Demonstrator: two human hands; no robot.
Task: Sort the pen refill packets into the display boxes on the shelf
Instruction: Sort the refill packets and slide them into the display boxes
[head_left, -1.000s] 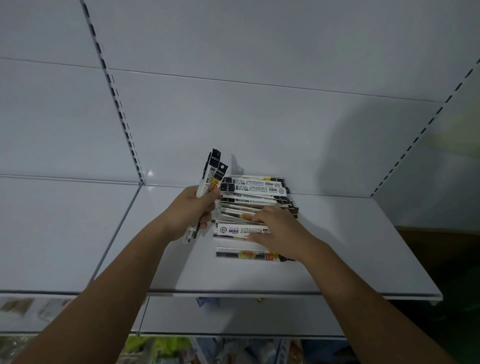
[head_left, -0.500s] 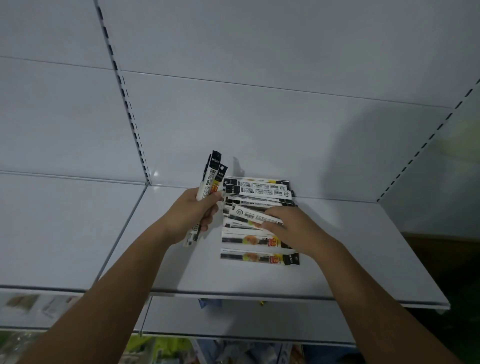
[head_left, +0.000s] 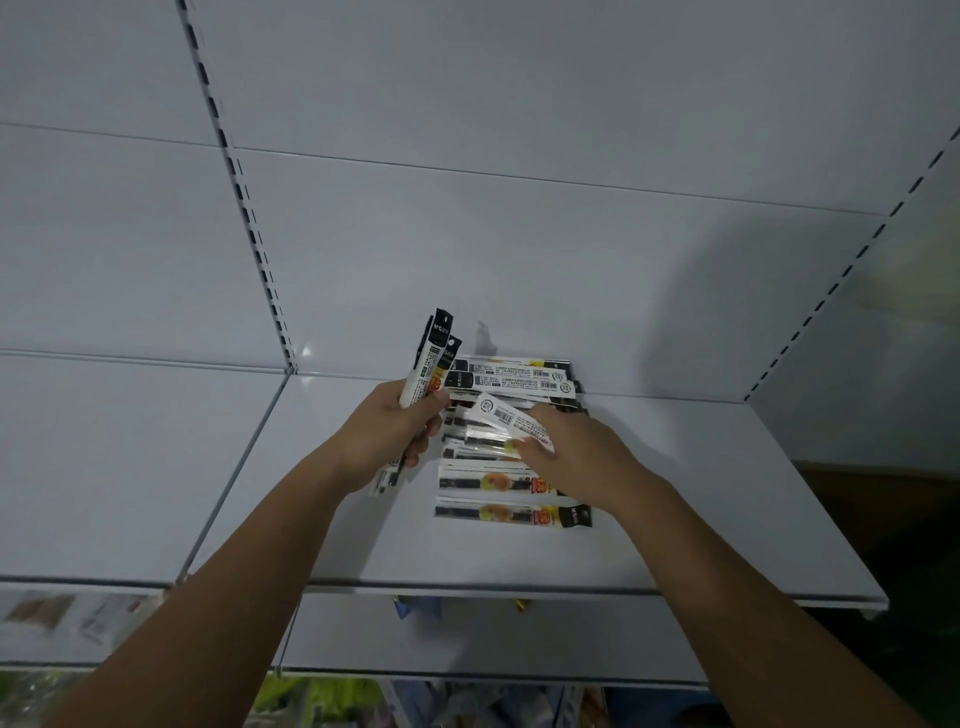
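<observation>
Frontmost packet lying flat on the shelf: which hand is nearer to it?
Right. The right hand pinches another packet just behind the frontmost packet; the left hand grips upright packets farther off to its left.

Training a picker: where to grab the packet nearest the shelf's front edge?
I'd pinch the front packet at its left end, coming from the front: it lies flat, crosswise, front edge free, and the right hand sits by its right end.

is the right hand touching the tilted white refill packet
Touching. The head view shows the right hand pinching one end of the tilted white plastic refill packet.
</observation>
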